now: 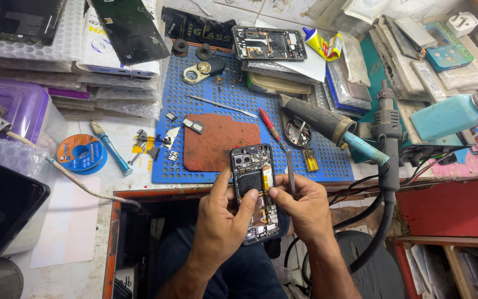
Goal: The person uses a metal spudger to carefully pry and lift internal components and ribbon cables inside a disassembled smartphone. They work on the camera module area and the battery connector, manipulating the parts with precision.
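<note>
Your left hand (pixel 219 218) pinches the opened phone (pixel 255 191) by its edges; right hand (pixel 300 207) pinches tweezers (pixel 290 171). It's light, stiff, fragile inside: hold the frame

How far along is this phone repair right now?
Done: the phone has its back off, and small parts lie on the blue mat. In hand: left hand holds it, right hand holds tweezers. Left: its inner boards remain exposed, uncovered.

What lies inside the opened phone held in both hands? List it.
Inside the opened phone: camera lenses at the top, a black shield, a yellow flex strip and copper foil. The left hand thumb covers part of the middle; the lower end is unclear.
</note>
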